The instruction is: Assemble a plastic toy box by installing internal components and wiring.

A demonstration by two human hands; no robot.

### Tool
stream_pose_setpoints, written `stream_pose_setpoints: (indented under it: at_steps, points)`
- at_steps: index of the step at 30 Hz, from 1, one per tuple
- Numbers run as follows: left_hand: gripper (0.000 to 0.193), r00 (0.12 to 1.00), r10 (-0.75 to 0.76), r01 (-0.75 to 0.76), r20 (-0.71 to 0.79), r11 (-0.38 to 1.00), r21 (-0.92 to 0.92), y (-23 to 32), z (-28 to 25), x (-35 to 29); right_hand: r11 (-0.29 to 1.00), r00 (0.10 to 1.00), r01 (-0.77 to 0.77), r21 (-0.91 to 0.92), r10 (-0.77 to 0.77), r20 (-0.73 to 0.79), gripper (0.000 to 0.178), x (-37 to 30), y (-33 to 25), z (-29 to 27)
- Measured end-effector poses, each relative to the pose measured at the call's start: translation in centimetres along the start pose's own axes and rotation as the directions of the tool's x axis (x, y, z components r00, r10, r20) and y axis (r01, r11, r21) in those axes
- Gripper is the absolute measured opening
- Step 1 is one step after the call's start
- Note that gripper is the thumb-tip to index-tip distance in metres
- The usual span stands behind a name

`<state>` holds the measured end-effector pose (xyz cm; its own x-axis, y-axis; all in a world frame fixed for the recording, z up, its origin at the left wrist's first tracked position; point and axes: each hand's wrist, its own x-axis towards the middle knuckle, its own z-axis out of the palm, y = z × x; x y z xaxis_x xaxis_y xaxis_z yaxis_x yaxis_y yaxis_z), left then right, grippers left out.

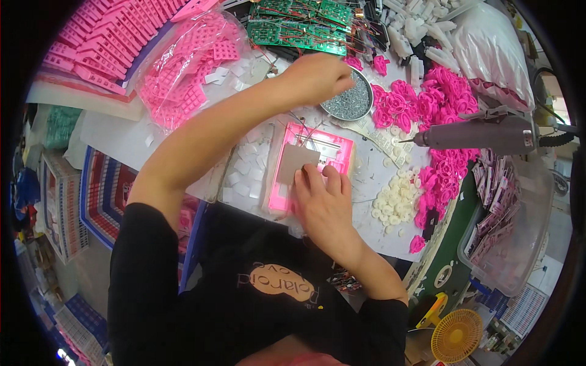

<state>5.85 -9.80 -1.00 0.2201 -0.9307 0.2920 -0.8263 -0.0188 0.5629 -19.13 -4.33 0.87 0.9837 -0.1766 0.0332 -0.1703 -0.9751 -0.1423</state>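
Observation:
My left hand (320,78) reaches across to the far side, over the rim of a round metal dish (354,100) full of small silvery screws. Its fingers are curled together, and whatever may be between them is hidden. Nearer to me, a pink plastic casing (336,146) lies on the worktable with thin wires at its far edge. My right hand (326,204) rests at the casing's near side. Its bent fingers grip the edge of a flat grey square plate (297,165) that covers part of the casing.
A grey electric screwdriver (482,135) points in from the right, above heaped pink parts (445,97). White round pieces (397,198) lie below it. Green circuit boards (299,27) sit at the back; a bag of pink keypads (189,70) and white squares (247,161) are leftward.

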Motion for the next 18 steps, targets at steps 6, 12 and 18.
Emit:
stream_pose_setpoints:
  at_steps: [6,12,18]
  points:
    - [0.019,0.968,-0.017,0.058,0.251,0.986,-0.156,5.5,-2.3,-12.9,0.999,0.999,-0.038,0.008,0.039,-0.031,0.054,-0.7,0.1,1.0]
    - [0.01,1.0,0.013,-0.013,0.007,1.0,0.018,6.8,0.7,-19.0,0.907,0.985,0.172,0.385,-0.147,-0.095,0.043,0.2,5.3,-1.6]
    - [0.009,0.998,-0.001,0.004,0.06,0.999,-0.042,7.0,0.8,-18.6,0.53,0.388,0.391,0.752,0.646,-0.657,0.049,3.0,23.8,-10.5]
